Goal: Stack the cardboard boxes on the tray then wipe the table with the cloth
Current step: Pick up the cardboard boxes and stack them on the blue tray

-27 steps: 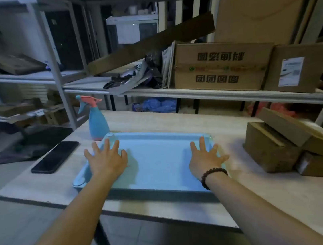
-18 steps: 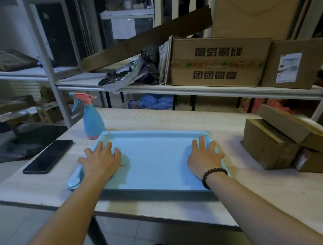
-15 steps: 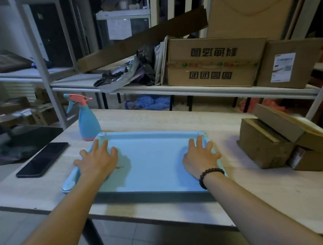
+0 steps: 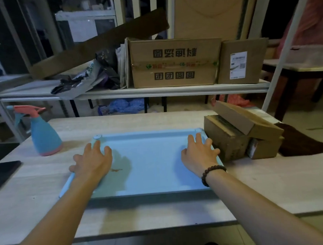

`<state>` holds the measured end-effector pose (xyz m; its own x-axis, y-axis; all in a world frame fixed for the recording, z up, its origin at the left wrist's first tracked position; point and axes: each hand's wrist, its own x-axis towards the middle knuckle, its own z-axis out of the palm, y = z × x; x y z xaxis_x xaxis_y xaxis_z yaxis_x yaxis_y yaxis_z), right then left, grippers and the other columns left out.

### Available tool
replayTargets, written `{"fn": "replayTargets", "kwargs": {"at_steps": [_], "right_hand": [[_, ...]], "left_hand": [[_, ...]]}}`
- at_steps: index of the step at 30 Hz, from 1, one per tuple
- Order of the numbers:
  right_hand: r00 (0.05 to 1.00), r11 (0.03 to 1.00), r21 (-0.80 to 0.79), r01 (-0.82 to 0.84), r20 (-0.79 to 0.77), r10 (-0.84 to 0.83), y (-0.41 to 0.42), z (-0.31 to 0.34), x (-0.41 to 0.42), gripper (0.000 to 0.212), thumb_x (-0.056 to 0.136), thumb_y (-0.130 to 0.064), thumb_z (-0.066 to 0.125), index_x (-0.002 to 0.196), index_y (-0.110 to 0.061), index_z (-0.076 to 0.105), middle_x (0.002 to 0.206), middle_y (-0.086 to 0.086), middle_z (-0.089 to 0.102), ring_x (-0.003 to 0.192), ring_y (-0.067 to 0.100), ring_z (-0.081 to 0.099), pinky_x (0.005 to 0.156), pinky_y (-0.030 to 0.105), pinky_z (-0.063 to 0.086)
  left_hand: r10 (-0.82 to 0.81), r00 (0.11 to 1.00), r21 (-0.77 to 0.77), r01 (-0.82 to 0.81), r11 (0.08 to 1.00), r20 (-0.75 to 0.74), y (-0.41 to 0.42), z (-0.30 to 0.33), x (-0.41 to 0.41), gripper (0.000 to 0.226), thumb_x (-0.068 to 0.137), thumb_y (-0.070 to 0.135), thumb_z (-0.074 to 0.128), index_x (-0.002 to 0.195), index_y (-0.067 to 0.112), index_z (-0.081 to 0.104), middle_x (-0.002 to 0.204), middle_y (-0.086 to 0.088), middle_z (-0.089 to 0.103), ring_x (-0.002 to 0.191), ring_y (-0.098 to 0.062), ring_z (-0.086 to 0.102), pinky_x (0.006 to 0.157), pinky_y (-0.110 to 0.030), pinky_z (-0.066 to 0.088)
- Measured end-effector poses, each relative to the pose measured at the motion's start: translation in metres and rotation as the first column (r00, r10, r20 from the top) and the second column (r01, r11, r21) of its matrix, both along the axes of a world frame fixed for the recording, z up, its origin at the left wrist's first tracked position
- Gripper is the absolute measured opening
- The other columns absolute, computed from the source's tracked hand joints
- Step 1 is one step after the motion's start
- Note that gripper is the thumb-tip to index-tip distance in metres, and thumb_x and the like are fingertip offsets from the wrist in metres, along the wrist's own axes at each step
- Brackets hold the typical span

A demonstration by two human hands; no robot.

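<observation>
Large cardboard box [image 4: 174,62] on shelf: two rows of printed characters, upside down, not legible. Smaller box [image 4: 242,61] beside it: white shipping label [image 4: 239,65], print too small to read. No other text.

Both arms reach forward, left hand [image 4: 92,160] and right hand [image 4: 198,154] lying palm-down, fingers spread.

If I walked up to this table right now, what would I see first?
Probably the big light blue tray in the middle of the table, with the left hand and right hand spread flat on its two ends. Next, the blue and pink spray bottle at its left and the pile of cardboard boxes at its right.
</observation>
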<state>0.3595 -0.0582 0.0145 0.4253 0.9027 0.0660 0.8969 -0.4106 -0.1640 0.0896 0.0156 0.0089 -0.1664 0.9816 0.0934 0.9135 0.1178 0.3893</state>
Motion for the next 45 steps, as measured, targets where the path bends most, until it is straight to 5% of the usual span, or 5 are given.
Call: {"fn": "replayTargets", "kwargs": {"at_steps": [16, 21, 26, 30, 45], "right_hand": [[0.999, 0.999, -0.007, -0.044, 0.009, 0.044, -0.01, -0.006, 0.009, 0.041, 0.102, -0.035, 0.04, 0.139, -0.018, 0.046, 0.159, 0.008, 0.025, 0.142, 0.037, 0.025, 0.108, 0.06, 0.028], [0.96, 0.903, 0.421, -0.091, -0.204, 0.191, -0.021, 0.016, 0.022, 0.03, 0.101, -0.028, 0.05, 0.123, -0.014, 0.064, 0.129, 0.003, 0.061, 0.116, 0.024, 0.058, 0.094, 0.038, 0.05], [0.273, 0.769, 0.337, 0.543, -0.937, 0.218, -0.031, 0.036, 0.041, 0.032, 0.1, -0.037, 0.049, 0.092, -0.011, 0.065, 0.082, 0.007, 0.065, 0.068, 0.019, 0.058, 0.058, 0.03, 0.045], [-0.257, 0.631, -0.027, 0.775, -0.926, 0.277, -0.045, 0.045, 0.063, 0.078, 0.091, -0.077, 0.031, 0.102, -0.008, 0.063, 0.087, 0.013, 0.065, 0.073, 0.025, 0.056, 0.06, 0.032, 0.041], [-0.139, 0.568, 0.013, 0.823, -0.965, 0.223, -0.046, 0.048, 0.094, 0.048, 0.092, -0.057, 0.058, 0.097, -0.01, 0.069, 0.074, 0.001, 0.061, 0.062, 0.014, 0.052, 0.06, 0.029, 0.042]], "left_hand": [[0.03, 0.991, -0.09, -0.042, 0.995, -0.129, -0.008, 0.002, 0.012, 0.063, 0.098, 0.054, 0.02, 0.155, 0.027, 0.019, 0.165, -0.001, 0.015, 0.141, -0.044, 0.022, 0.11, -0.064, 0.019], [-0.114, 0.967, 0.023, 0.122, 0.992, -0.23, -0.01, 0.019, 0.062, 0.065, 0.098, 0.054, 0.026, 0.155, 0.024, 0.019, 0.166, -0.004, 0.012, 0.148, -0.036, 0.014, 0.113, -0.06, 0.018], [-0.389, 0.92, 0.254, 0.387, 0.886, -0.047, -0.028, 0.05, 0.158, 0.056, 0.098, 0.044, 0.038, 0.148, 0.021, 0.036, 0.155, -0.005, 0.037, 0.138, -0.032, 0.033, 0.108, -0.053, 0.026], [-0.499, 0.867, 0.354, 0.466, 0.811, 0.002, -0.041, 0.071, 0.221, 0.05, 0.097, 0.042, 0.037, 0.143, 0.022, 0.042, 0.148, -0.005, 0.044, 0.134, -0.028, 0.037, 0.106, -0.051, 0.028], [-0.618, 0.777, 0.367, 0.544, 0.755, 0.119, -0.05, 0.074, 0.254, 0.045, 0.1, 0.036, 0.034, 0.142, 0.021, 0.041, 0.146, -0.003, 0.046, 0.133, -0.023, 0.04, 0.109, -0.047, 0.032]]}}
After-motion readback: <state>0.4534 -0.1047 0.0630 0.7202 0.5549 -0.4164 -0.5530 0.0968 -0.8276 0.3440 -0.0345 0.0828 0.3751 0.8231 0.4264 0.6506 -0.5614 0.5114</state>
